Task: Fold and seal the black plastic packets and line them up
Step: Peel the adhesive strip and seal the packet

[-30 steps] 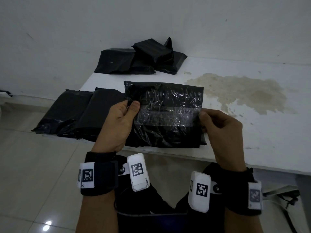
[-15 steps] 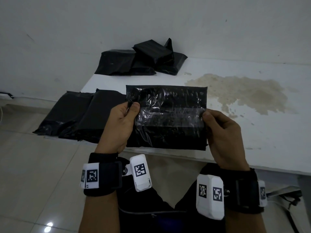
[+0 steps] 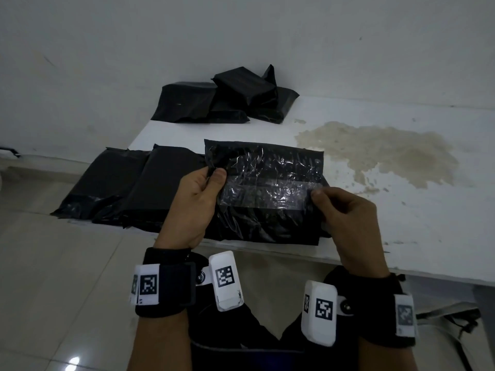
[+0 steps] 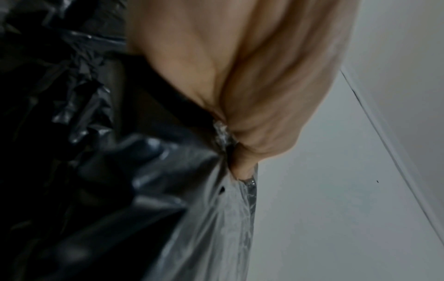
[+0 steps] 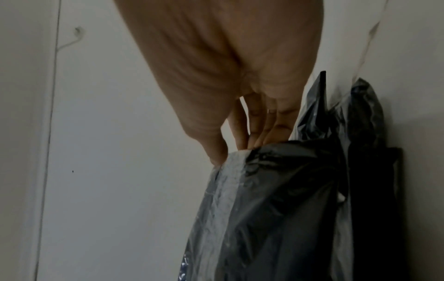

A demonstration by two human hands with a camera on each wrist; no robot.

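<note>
Item: one black plastic packet (image 3: 263, 194), which we hold at the near edge of the white table (image 3: 401, 236). It is flat and rectangular, its film crinkled and glossy with many small highlights. A clear, paler strip (image 3: 267, 192) runs across its width between our two hands, and its upper flap stands raised toward the wall. Our left hand (image 3: 194, 210) pinches the packet's left edge between thumb and curled forefinger at the strip's end; the left wrist view shows the film bunched into that pinch. Our right hand (image 3: 345, 218) pinches the right end of the strip, thumb on the near face and the other fingers (image 5: 254, 131) pressed together behind the film. Left of the held packet, touching it, lies a row of sealed packets (image 3: 128, 188), overlapping at the table's left corner. Beyond the held packet, against the wall, sits a loose heap of black packets (image 3: 214, 103), one lying on top of the others. Right of the held packet, the table carries a tan stain (image 3: 380, 151).
</note>
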